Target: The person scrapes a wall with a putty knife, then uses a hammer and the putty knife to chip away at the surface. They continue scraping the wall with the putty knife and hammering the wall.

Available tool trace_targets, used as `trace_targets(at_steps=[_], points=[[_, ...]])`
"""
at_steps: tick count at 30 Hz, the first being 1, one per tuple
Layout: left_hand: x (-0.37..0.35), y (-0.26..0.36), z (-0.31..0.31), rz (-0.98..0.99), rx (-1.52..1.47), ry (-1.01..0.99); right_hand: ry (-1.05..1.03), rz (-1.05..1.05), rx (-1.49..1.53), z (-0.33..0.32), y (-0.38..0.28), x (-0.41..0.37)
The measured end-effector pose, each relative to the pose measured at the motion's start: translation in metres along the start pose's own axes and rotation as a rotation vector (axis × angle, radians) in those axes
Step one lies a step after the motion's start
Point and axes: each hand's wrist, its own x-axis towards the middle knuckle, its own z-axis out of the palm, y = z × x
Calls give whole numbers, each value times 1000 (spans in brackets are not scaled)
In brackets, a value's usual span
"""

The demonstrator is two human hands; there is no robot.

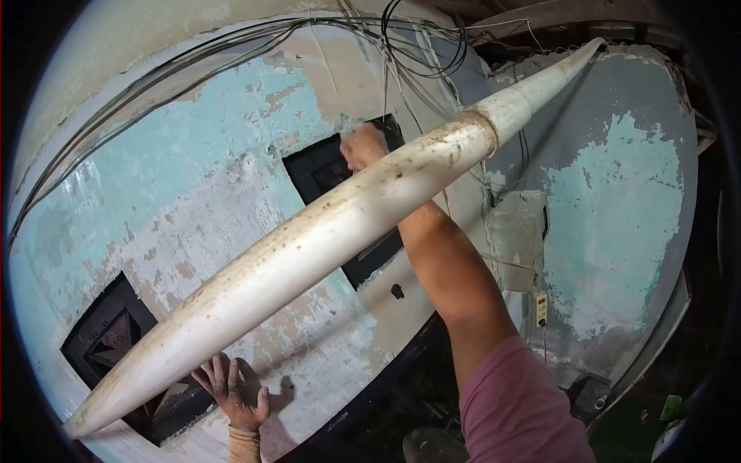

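Note:
My left hand (235, 395), dusty and with its fingers spread, rests against the peeling wall (262, 185) just below a long white pipe (301, 247). Part of its fingertips lies close to the pipe's lower edge, near a dark framed opening (185, 409). My right arm passes behind the pipe. Above it, my right hand (363, 145) is closed at the upper edge of a second dark framed opening (320, 166). A pale, blurred patch shows by the fingers; what they hold cannot be made out.
The pipe slants across the view, with a collar (482, 127) toward its upper right end. Bundled cables (193, 58) run along the wall top, and black coils (424, 38) hang there. A power strip (541, 309) hangs below a grey box (517, 231) at right.

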Motion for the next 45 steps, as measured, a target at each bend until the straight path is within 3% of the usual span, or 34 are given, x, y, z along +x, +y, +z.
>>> trace_targets(at_steps=[1, 4, 5, 6, 7, 9, 10, 12, 13, 15, 17, 18, 21, 25, 26, 27, 29, 32, 35, 36, 39, 43, 45], points=[[0, -2, -2, 6, 14, -2, -31, -104, -117, 11, 8, 3], [-2, 0, 8, -4, 34, 0, -38, 291, 417, -79, -46, -18], [-2, 4, 9, -4, 39, -10, 318, 180, 335, -62, -43, -9], [-1, 6, 8, -2, 47, -25, -120, 235, 170, -62, -15, -3], [1, 4, 4, 0, 64, -28, 152, 149, 209, -37, -6, 6], [-3, 2, 2, 3, 72, -55, -271, 218, 40, -59, -19, 6], [-3, 1, 2, 13, 79, -61, -41, 180, 50, -44, -29, -14], [2, 7, 6, 49, 110, -60, -105, 147, 96, -63, -32, -21], [3, 10, 3, 56, 153, -85, -396, 162, 177, -88, -32, -14], [3, 10, 4, 66, 155, -103, -299, 444, 322, -88, -40, -23], [2, 11, 0, 95, 168, -149, 29, 652, 538, -79, -58, -35], [4, 12, 2, 88, 178, -137, 84, 731, 671, -78, -64, -32], [3, 10, 2, 81, 214, -169, -44, 466, 478, -48, -43, -14], [-1, 10, 10, 66, 214, -165, -16, 570, 445, -89, -45, -35], [-4, 6, 9, 71, 222, -172, 62, 618, 579, -91, -35, -33], [-3, 2, 10, 74, 233, -167, -135, 421, 404, -94, -23, -29], [-1, 7, 12, 80, 252, -141, 9, 530, 511, -83, -17, -26], [1, 14, 11, 67, 252, -131, -55, 601, 591, -82, 3, -9], [1, 14, 12, 74, 286, -139, -81, 493, 542, -90, -12, -24], [1, 14, 10, 63, 279, -154, 91, 421, 546, -76, -16, -31], [1, 16, 5, 54, 253, -185, 126, 607, 669, -62, 10, -12], [4, 12, 13, 98, 230, -98, -51, 560, 688, -91, 7, -26], [6, 18, 15, 119, 260, -74, 78, 464, 596, -68, 1, -35]])
